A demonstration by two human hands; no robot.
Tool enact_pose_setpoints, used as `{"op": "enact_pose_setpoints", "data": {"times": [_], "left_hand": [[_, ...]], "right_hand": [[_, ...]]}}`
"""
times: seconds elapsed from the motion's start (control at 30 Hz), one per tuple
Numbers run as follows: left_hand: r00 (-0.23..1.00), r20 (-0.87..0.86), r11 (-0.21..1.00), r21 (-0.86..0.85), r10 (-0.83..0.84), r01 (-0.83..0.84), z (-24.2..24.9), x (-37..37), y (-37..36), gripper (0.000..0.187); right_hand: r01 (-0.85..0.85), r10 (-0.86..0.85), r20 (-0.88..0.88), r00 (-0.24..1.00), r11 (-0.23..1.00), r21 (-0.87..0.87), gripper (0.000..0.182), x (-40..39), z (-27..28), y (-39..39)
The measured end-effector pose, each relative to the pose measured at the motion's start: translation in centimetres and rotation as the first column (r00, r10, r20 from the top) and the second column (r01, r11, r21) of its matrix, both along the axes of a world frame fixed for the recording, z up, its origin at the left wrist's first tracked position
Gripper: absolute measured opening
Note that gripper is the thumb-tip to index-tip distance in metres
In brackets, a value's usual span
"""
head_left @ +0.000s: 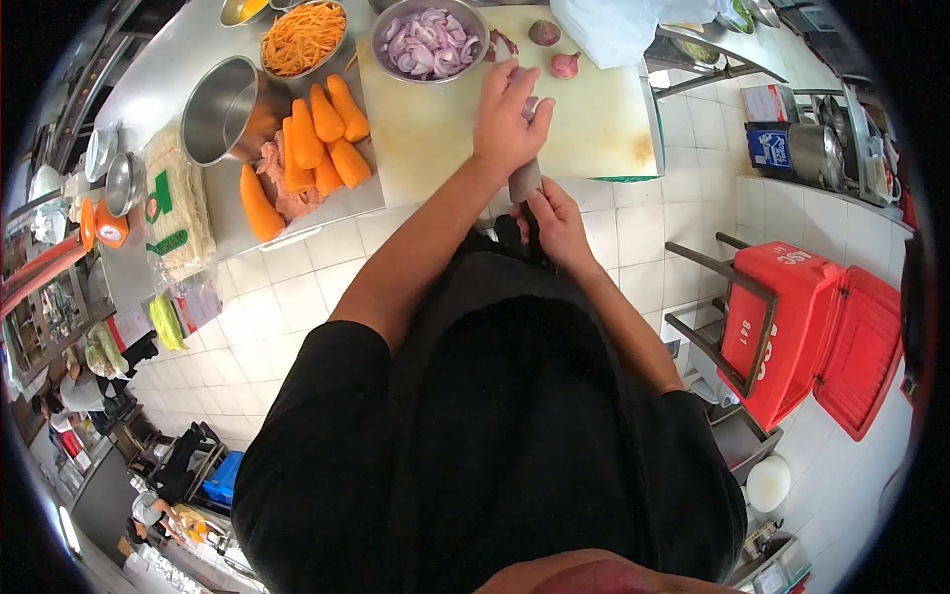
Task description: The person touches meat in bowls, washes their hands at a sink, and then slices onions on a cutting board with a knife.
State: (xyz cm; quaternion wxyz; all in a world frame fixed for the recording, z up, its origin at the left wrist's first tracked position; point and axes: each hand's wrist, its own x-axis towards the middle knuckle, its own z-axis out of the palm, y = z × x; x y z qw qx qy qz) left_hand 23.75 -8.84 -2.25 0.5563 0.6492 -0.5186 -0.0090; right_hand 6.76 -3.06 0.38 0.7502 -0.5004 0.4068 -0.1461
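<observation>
My right hand (559, 220) is closed around the dark handle of a knife (524, 180), close to my apron. The blade points away from me, over the near edge of the white cutting board (416, 148). My left hand (508, 119) lies over the blade with its fingers spread, hiding part of it. Beyond my left fingertips is a purple onion piece (503, 47), partly hidden. Two small whole red onions, a darker one (544, 33) and a pinker one (565, 65), sit to its right. A metal bowl (378, 45) of sliced red onion stands at the board's far left.
Left of the board lie several peeled carrots (307, 139), an empty metal pot (226, 109), a bowl of carrot shreds (305, 38) and a packet of noodles (183, 208). A plastic bag (609, 30) rests at the far right. A red cooler (782, 317) stands right, its lid open.
</observation>
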Motion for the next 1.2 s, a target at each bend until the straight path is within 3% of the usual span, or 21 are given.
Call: {"op": "enact_pose_setpoints", "data": {"times": [0.07, 0.27, 0.4, 0.43, 0.47, 0.57, 0.67, 0.77, 0.87, 0.9, 1.0, 1.03, 1.07, 1.13, 1.2], "left_hand": [[0.998, 0.054, 0.998, -0.062, 0.033, -0.030, 2.1, 1.7, -0.6, 0.043], [0.987, 0.004, 0.987, -0.033, 0.159, -0.159, 3.5, 9.4, -3.5, 0.035], [0.978, 0.088, 0.980, 0.026, 0.192, -0.195, 1.1, 14.8, -5.2, 0.035], [0.947, 0.251, 0.980, -0.026, 0.199, -0.199, -0.7, 16.2, -5.7, 0.035], [0.949, 0.253, 0.981, -0.004, 0.190, -0.195, -1.0, 16.8, -5.6, 0.032], [0.964, 0.222, 0.983, 0.079, 0.145, -0.166, -0.4, 17.2, -4.8, 0.033], [0.967, 0.153, 0.979, -0.031, 0.203, -0.200, 0.3, 16.1, -3.6, 0.037], [0.959, 0.190, 0.960, -0.223, 0.212, -0.168, 3.5, 13.7, -0.8, 0.034], [0.983, 0.127, 0.990, -0.075, 0.131, -0.122, 2.2, 11.3, 3.6, 0.036], [0.995, 0.025, 0.994, 0.061, 0.094, -0.095, 1.9, 9.9, 5.5, 0.038], [0.987, -0.156, 0.953, 0.302, 0.033, 0.016, -0.5, 6.9, 9.1, 0.045], [0.980, -0.198, 0.935, 0.352, 0.019, 0.053, -1.6, 6.3, 9.7, 0.047], [0.991, -0.132, 0.933, 0.356, -0.003, 0.050, -2.4, 5.9, 9.9, 0.049], [0.999, 0.002, 0.931, 0.361, -0.053, 0.049, -3.4, 5.2, 9.9, 0.054], [0.995, -0.017, 0.924, 0.369, -0.103, 0.102, -3.3, 4.8, 9.0, 0.050]], "right_hand": [[-0.032, 0.034, 0.034, 0.999, 0.997, -0.064, 0.020, 1.3, 2.1, -0.9], [-0.082, 0.082, -0.006, 0.997, 0.997, -0.002, 0.022, 6.6, 7.7, -3.7], [-0.158, 0.151, -0.074, 0.986, 0.983, -0.091, 0.021, 2.6, 8.7, -3.3], [-0.160, 0.137, -0.156, 0.978, 0.976, -0.149, 0.021, 0.8, 8.7, -3.1], [-0.167, 0.117, -0.235, 0.965, 0.965, -0.203, 0.022, -1.2, 8.3, -3.0], [-0.309, -0.031, -0.498, 0.867, 0.751, -0.583, 0.033, -5.8, 5.5, -3.9], [-0.456, -0.139, -0.621, 0.771, 0.560, -0.692, 0.039, -7.3, 1.9, -5.3], [-0.535, -0.141, -0.645, 0.751, 0.441, -0.720, 0.041, -7.1, -0.1, -5.7], [-0.617, -0.061, -0.718, 0.693, 0.465, -0.635, 0.039, -6.9, 1.9, -3.6], [-0.623, -0.027, -0.717, 0.696, 0.474, -0.623, 0.041, -7.3, 2.0, -3.0], [-0.460, 0.161, -0.489, 0.857, 0.665, -0.589, 0.042, -9.0, 2.2, -1.9], [-0.395, 0.199, -0.460, 0.865, 0.836, -0.381, 0.039, -9.2, 2.3, -1.7], [-0.312, 0.212, -0.347, 0.914, 0.912, -0.265, 0.036, -9.4, 1.6, -1.8], [-0.164, 0.165, -0.120, 0.979, 0.986, 0.017, 0.033, -9.9, -0.9, -2.0], [-0.162, 0.165, -0.035, 0.986, 0.984, 0.070, 0.030, -8.8, -2.5, -1.6]]}}
